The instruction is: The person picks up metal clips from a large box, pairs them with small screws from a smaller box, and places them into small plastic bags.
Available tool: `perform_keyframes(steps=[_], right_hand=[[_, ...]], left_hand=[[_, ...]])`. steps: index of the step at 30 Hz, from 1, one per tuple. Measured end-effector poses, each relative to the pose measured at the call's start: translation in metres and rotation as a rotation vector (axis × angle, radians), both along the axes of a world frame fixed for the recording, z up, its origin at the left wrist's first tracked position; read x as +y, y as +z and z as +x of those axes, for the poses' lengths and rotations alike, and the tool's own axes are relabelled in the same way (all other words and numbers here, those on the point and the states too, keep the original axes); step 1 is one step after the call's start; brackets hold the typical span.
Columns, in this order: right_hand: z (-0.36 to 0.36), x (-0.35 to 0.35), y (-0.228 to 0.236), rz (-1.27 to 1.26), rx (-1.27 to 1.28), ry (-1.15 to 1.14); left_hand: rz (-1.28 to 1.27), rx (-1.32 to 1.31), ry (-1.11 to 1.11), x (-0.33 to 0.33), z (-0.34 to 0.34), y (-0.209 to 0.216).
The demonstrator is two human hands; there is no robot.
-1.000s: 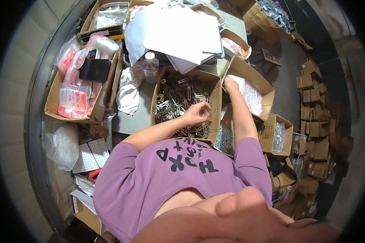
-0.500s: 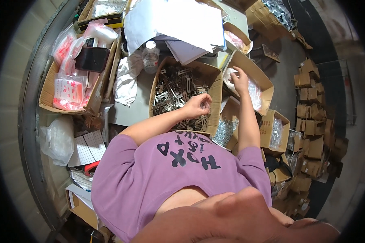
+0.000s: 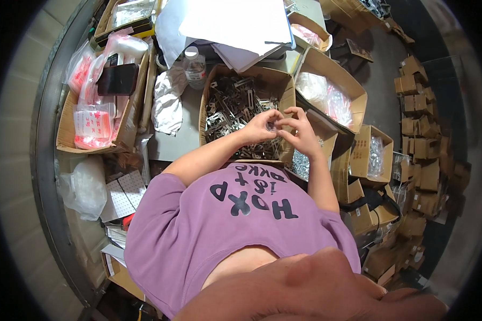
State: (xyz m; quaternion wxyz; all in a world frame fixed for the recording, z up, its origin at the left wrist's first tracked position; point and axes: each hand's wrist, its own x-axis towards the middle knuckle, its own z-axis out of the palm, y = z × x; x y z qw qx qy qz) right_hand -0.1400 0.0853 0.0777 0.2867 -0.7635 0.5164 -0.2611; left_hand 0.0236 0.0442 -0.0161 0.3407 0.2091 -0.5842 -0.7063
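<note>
So, both hands are up close together over the near right part of an open cardboard box [image 3: 287, 101]. The left hand [image 3: 260, 129] has its thumb and fingers curled into a ring, pinching a small shiny piece [image 3: 271, 127]; it might be clear plastic, but it's tiny and half hidden by the fingers, so don't quote me. The right hand [image 3: 303, 137] comes in from the right, fingers bent, thumb and fingertips right up at that piece, and I can't tell whether it's actually gripping it. Under them, the box is loaded with a jumble of flat slotted metal parts [image 3: 225, 109]. Just right of it on the near side there's a heap of small silvery bits [image 3: 300, 163], and farther off to the right a carton [image 3: 358, 97] with clear and pinkish plastic bags [image 3: 337, 104] in it. Beyond the box's far left corner stands a clear bottle [image 3: 195, 68] with a white cap, with a crumpled white cloth [image 3: 168, 104] left of it on the grey table [image 3: 168, 151]. Big loose white papers [image 3: 233, 24] cover the far side. Over on the left, another carton [image 3: 124, 123] holds red-printed bags [image 3: 93, 123] with a dark phone [image 3: 118, 79] lying on top. Way off right, there's a tall pile of brown cartons [image 3: 420, 142].
</note>
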Motion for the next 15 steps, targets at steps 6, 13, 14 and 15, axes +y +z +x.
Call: perform_keyframes(steps=[6, 13, 14, 15], right_hand=[[-0.009, 0.013, -0.006, -0.069, 0.007, -0.128], [-0.004, 0.022, -0.010, 0.097, -0.146, -0.354], [-0.001, 0.022, -0.011, 0.072, -0.213, -0.374], [0.000, 0.022, -0.010, 0.085, -0.214, -0.329]], left_hand=[[0.109, -0.002, 0.085, 0.007, -0.004, 0.006], [-0.057, -0.101, 0.177, 0.007, -0.002, 0.012], [-0.070, -0.066, 0.193, 0.008, -0.003, 0.014], [-0.104, -0.090, 0.207, 0.009, -0.001, 0.017]])
